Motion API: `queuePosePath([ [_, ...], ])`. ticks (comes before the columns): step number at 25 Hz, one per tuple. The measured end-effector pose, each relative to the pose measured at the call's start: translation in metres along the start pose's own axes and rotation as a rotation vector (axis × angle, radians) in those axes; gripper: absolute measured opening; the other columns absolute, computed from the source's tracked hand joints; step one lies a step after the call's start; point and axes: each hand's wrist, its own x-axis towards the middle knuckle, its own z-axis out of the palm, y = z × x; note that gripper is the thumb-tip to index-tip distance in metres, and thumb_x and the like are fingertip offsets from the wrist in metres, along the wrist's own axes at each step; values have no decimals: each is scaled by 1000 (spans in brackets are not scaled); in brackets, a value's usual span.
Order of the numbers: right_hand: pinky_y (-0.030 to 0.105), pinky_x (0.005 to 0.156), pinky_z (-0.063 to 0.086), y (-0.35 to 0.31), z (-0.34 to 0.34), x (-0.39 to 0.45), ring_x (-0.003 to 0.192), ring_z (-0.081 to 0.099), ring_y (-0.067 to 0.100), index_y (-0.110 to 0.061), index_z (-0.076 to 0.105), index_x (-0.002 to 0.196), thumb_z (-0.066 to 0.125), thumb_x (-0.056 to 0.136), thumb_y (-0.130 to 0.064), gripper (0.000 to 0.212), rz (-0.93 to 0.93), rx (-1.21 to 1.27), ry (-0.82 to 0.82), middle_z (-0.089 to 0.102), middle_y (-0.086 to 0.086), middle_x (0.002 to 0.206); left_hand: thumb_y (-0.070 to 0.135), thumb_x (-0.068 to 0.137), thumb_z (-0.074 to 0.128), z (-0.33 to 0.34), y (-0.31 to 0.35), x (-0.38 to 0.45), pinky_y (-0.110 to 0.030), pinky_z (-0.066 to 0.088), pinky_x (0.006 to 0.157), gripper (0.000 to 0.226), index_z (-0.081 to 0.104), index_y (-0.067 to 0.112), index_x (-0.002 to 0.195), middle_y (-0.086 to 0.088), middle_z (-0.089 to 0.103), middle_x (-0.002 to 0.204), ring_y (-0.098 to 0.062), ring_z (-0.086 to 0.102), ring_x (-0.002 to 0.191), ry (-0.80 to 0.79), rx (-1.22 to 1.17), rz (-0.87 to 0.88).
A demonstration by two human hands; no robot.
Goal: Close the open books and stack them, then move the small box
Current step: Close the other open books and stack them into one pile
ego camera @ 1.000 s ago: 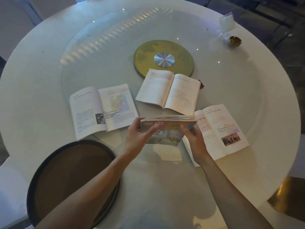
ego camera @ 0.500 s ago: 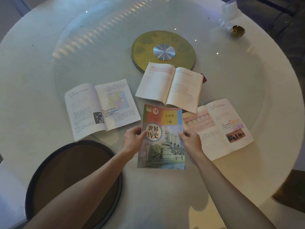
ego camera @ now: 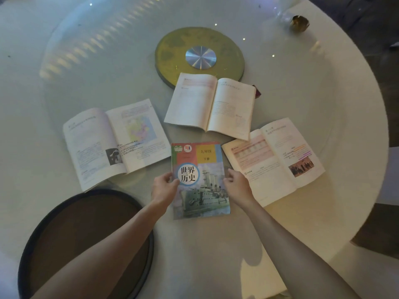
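Observation:
A closed book with a colourful ship cover (ego camera: 199, 180) lies flat on the table in front of me. My left hand (ego camera: 164, 187) grips its left edge and my right hand (ego camera: 236, 186) grips its right edge. Three books lie open around it: one with a map page at the left (ego camera: 114, 141), one with plain text pages beyond it (ego camera: 211, 104), and one with pink tables and a photo at the right (ego camera: 274, 158). A small dark red thing (ego camera: 258, 93) peeks out behind the far book; I cannot tell if it is the small box.
The round white table (ego camera: 345, 126) carries a glass turntable with a gold hub (ego camera: 199, 56). A round dark tray (ego camera: 82, 244) sits at the near left. A small gold object (ego camera: 299, 23) stands at the far right edge.
The book I held folded shut and on edge a second ago now lies flat, cover up, with both hands still on its sides. The view has shifted closer.

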Motion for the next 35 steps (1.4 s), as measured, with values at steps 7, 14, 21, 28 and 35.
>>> queuePosePath([
  [7, 33, 100, 48, 34, -77, 2, 126, 61, 26, -8, 54, 150, 64, 100, -21, 52, -71, -96, 252, 57, 13, 146, 22, 92, 67, 50, 47, -20, -28, 52, 62, 34, 64, 12, 124, -7, 67, 109, -13, 65, 81, 45, -97, -8],
  [14, 47, 111, 47, 102, -204, 44, 132, 54, 38, -7, 57, 140, 75, 91, -26, 56, 61, -190, 256, 58, 18, 140, 23, 93, 66, 176, 91, -59, -30, 42, 56, 42, 57, -4, 124, -3, 51, 80, -15, 48, 64, -240, -120, -212],
  [21, 45, 111, 46, 152, -252, 89, 133, 49, 40, -5, 66, 125, 68, 89, -32, 46, 157, -202, 275, 60, 23, 132, 35, 86, 69, 233, 84, -86, -51, 52, 99, 75, 35, 4, 145, -18, 40, 144, -38, 51, 121, -25, -98, -475],
  [28, 44, 98, 47, 167, -263, 105, 121, 60, 42, 0, 56, 130, 66, 92, -45, 60, 166, -117, 273, 63, 24, 133, 15, 90, 70, 253, 64, -98, -47, 60, 87, 44, 57, -13, 122, -21, 67, 106, -32, 66, 85, 73, -339, -470],
  [35, 47, 95, 58, 182, -286, 97, 103, 71, 29, -22, 71, 105, 73, 84, -48, 34, 159, 162, 154, 77, 6, 114, 5, 93, 63, 241, 84, -112, -26, 41, 57, 14, 72, 8, 103, -10, 75, 99, -17, 54, 62, -70, -374, -372],
])
